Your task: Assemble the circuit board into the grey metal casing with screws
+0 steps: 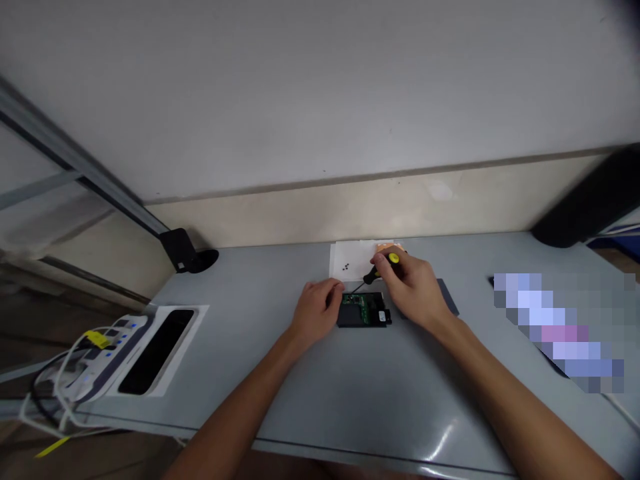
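Note:
My right hand (413, 283) is closed around a small screwdriver (371, 276) with a black and yellow handle. Its thin shaft slants down to the left, and the tip meets the upper left part of a green circuit board (367, 308) in a flat black casing. At the board's left edge, my left hand (320, 307) grips it with curled fingers. Behind the board lies a white sheet of paper (357, 257) with several tiny dark screws (345, 267) on it. A flat grey panel (447, 297) is partly hidden under my right hand and wrist.
To the left, a phone (157, 352) lies on white paper beside a power strip (107, 350) with tangled cables. A black stand (183, 252) is at the back left. A black cylinder (590, 197) leans at the back right. A pixelated screen (560, 333) lies on the right.

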{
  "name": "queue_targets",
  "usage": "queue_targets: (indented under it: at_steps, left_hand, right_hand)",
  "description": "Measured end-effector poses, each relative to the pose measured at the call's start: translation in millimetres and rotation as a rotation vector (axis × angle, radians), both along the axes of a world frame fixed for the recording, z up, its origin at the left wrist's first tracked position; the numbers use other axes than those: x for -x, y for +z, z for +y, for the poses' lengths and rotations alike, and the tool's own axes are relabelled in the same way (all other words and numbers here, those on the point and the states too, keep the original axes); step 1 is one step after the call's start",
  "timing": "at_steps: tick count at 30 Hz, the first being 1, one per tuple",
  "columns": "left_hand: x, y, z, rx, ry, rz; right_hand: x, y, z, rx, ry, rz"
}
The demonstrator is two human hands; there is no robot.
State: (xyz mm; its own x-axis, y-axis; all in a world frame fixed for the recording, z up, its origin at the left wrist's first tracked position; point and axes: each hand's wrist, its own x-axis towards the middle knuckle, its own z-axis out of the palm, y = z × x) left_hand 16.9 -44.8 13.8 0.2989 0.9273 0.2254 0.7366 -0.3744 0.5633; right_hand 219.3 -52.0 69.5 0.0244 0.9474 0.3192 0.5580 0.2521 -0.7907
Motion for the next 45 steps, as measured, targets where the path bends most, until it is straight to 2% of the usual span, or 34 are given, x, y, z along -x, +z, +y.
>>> queue_targets:
  at_steps: [9,18,20,24,26,28,32,36,41,45]
  left_hand:
    - [1,-3.5,0,-0.026,-0.049,-0.016]
    - [3,-10.5,4,-0.021,-0.113,-0.13]
    - [3,-11.5,5,-0.02,-0.118,-0.14]
    - [3,-14.0,6,-0.024,-0.133,-0.161]
    - [3,-14.4,6,-0.028,-0.134,-0.17]
    - [3,-14.1,6,-0.041,-0.127,-0.168]
    - [3,-12.4,6,-0.055,-0.141,-0.143]
    - [3,-10.8,6,-0.035,-0.145,-0.118]
    - [3,-9.8,6,-0.037,-0.136,-0.091]
    - [3,-9.6,6,-0.033,-0.134,-0.097]
  right_hand:
    - [1,-2.1,0,-0.023,0.023,-0.01]
    - [11,6.2,-2,-0.013,0.041,-0.051]
    - [16,11.0,0,-0.007,0.088,-0.044]
    - [27,21.0,9,-0.012,0.295,-0.028]
    - [35,21.8,13,-0.005,0.368,0.049]
    - [43,17.4,17,0.023,0.402,0.216]
    - [59,-0.7,22,0.03,0.371,0.591]
    - [64,-11.0,24,0.008,0.267,0.689]
    - [58,-8.3,25,0.066,0.34,0.926]
    - [57,-8.2,21,0.083,0.287,0.905]
